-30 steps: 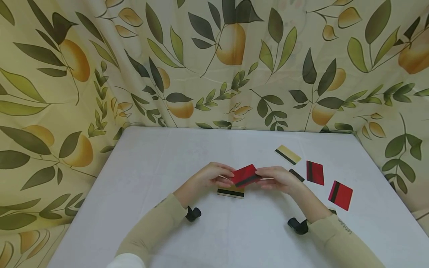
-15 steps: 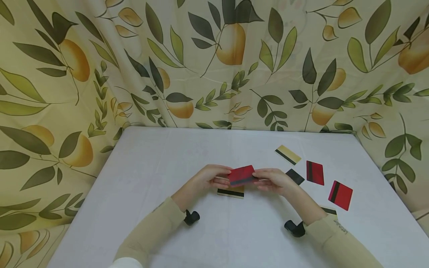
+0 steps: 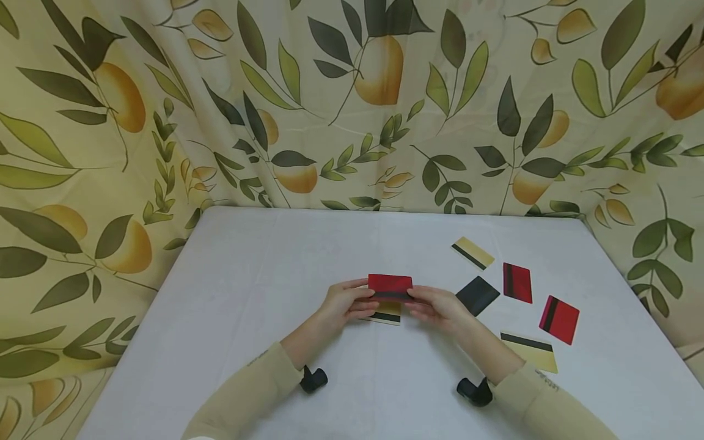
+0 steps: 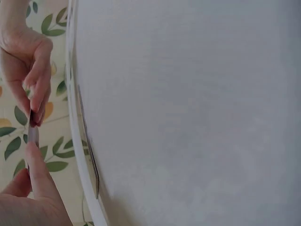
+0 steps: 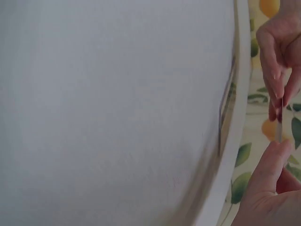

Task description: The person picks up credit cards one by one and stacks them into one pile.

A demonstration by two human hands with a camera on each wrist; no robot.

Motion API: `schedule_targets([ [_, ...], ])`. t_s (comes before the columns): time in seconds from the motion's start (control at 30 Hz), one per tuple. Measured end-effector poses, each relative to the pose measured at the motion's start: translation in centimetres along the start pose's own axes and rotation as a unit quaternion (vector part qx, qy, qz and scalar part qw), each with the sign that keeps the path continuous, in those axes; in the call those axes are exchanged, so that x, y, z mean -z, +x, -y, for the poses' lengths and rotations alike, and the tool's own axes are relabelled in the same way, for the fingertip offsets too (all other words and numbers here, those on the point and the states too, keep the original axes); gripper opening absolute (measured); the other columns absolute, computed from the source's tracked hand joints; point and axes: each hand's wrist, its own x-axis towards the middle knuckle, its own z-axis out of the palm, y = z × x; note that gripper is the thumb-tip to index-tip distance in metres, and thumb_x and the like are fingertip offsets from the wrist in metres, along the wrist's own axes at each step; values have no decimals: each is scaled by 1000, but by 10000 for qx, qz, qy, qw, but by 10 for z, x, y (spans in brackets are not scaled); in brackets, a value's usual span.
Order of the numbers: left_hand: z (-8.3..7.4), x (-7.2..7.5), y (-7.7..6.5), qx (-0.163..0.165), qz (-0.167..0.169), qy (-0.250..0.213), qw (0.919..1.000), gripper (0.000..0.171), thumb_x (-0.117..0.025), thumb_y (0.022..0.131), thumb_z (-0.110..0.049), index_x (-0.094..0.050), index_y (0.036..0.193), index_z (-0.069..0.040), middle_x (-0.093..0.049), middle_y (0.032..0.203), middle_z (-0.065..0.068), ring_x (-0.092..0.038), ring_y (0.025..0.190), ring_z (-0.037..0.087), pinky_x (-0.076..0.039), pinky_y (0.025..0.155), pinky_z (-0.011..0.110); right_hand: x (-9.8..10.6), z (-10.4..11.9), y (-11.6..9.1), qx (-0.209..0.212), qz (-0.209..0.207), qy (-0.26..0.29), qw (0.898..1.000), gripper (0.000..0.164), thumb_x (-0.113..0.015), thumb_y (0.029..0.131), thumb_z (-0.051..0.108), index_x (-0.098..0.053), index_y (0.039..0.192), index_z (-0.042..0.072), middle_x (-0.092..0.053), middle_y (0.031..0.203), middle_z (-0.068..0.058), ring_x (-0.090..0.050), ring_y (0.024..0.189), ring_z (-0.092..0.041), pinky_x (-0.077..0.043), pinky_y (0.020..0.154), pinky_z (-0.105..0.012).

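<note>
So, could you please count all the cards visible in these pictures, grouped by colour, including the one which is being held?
Red magnetic-stripe cards: 3, one of them held between the hands
Gold magnetic-stripe cards: 3
Black card: 1
Total: 7 visible cards

Left fingers [image 3: 359, 294] and right fingers [image 3: 426, 294] pinched

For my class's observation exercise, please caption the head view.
Left hand and right hand pinch a red card that partly hides a gold card on the white table.
</note>
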Motion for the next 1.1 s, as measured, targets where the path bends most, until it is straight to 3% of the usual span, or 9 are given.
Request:
schedule_targets([
  [0.1,2,3,-4,-123,-78,-37,9999,40,-63,85,-5,-55,124,-3,-69,88,13,-68,64,17,-57,64,32,-4,-7,-1,-24,29,-2,10000,16,-58,90,12,-55,104,5,-69,71,-2,-67,64,-11,-55,59,-21],
  [0.33,5,9,-11,-259,-138,100,9995,41,-60,85,0,-53,125,1,-67,77,10,-66,59,15,-57,63,34,-6,-18,-1,2,15,-335,9994,43,-58,90,12,-42,126,-4,-68,77,-3,-68,64,-11,-55,57,-21],
  [0.77,17,18,-10,-317,-105,760,9966,41,-62,82,2,-55,123,1,-68,76,19,-64,53,16,-55,51,28,-8,-30,2,73,-350,-942,9949,40,-62,86,11,-51,121,-6,-68,71,-7,-67,58,-14,-54,51,-22],
  [1.1,20,21,-7,-316,-161,1017,9942,42,-60,83,3,-55,124,2,-67,69,13,-63,50,14,-54,47,26,-10,-32,1,249,-379,-1289,9906,48,-62,86,9,-45,129,-5,-69,71,-8,-65,54,-12,-51,46,-18],
])
